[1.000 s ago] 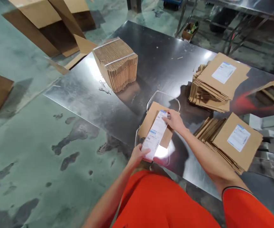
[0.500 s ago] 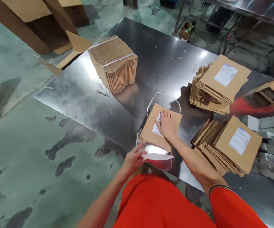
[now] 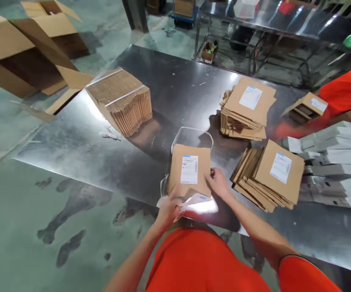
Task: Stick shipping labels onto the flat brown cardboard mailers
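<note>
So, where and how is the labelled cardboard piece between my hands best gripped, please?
I'd pinch the right edge of the cardboard piece, coming from the right, where your right hand is: it looks flat, so that edge should fit between thumb and fingers, clear of the label. Your left hand and the white sheet crowd the lower edge.

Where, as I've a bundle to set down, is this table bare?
Mostly bare: the metal table between the strapped bundle and the far labelled stack, and its near edge in front of the near stack and white boxes. Crowded: right side, where stacks and boxes bunch, and around the labelled cardboard.
</note>
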`<state>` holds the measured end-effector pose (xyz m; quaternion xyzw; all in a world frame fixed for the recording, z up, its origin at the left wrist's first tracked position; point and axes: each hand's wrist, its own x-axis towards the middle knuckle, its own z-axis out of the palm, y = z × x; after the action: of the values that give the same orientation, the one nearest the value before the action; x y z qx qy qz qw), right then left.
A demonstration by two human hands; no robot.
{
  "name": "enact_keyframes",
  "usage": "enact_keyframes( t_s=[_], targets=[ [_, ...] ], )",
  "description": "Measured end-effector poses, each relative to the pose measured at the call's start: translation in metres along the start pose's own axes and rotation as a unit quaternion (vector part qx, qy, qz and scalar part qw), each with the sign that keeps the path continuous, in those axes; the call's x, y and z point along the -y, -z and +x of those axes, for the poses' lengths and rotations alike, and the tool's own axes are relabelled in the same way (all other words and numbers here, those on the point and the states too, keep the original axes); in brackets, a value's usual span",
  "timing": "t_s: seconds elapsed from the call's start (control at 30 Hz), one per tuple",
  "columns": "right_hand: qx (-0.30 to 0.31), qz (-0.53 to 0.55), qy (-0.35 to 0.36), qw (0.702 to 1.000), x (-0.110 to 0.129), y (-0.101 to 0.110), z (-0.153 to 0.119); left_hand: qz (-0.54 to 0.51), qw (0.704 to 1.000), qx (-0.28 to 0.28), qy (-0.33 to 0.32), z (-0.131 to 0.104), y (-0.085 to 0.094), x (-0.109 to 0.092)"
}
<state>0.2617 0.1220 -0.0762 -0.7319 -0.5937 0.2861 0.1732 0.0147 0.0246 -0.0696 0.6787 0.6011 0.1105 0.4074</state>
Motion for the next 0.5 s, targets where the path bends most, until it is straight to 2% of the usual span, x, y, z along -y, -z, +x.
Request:
enact_keyframes(
  t_s=[0.07,0.13,0.2,0.3,0.37,0.4,0.47,0.5],
  targets=[
    [0.012,0.101,-0.019,0.995,-0.002,-0.004,-0.01,-0.123,0.992,-0.022,-0.017,0.002,0.0,0.006],
    [-0.012,0.188,-0.03,0.982,-0.001,-0.007,-0.017,-0.224,0.974,-0.043,-0.016,0.004,0.003,0.012],
    [-0.012,0.273,-0.052,0.96,0.002,-0.005,-0.02,-0.28,0.958,-0.057,0.007,0.007,0.007,0.016],
    [0.033,0.379,-0.068,0.922,0.01,0.007,-0.022,-0.321,0.943,-0.07,0.05,0.01,0.01,0.015],
    [0.037,0.405,-0.043,0.913,0.015,0.023,-0.025,-0.338,0.935,-0.072,0.076,0.01,0.009,0.006],
    [0.019,0.41,-0.028,0.912,0.014,0.036,-0.028,-0.342,0.932,-0.074,0.091,0.008,0.008,-0.002],
    [-0.035,0.421,-0.013,0.906,-0.001,0.072,-0.035,-0.337,0.93,-0.093,0.111,0.002,0.005,-0.02],
    [-0.076,0.426,-0.016,0.901,-0.017,0.095,-0.038,-0.335,0.929,-0.105,0.118,-0.002,0.004,-0.031]
  ],
)
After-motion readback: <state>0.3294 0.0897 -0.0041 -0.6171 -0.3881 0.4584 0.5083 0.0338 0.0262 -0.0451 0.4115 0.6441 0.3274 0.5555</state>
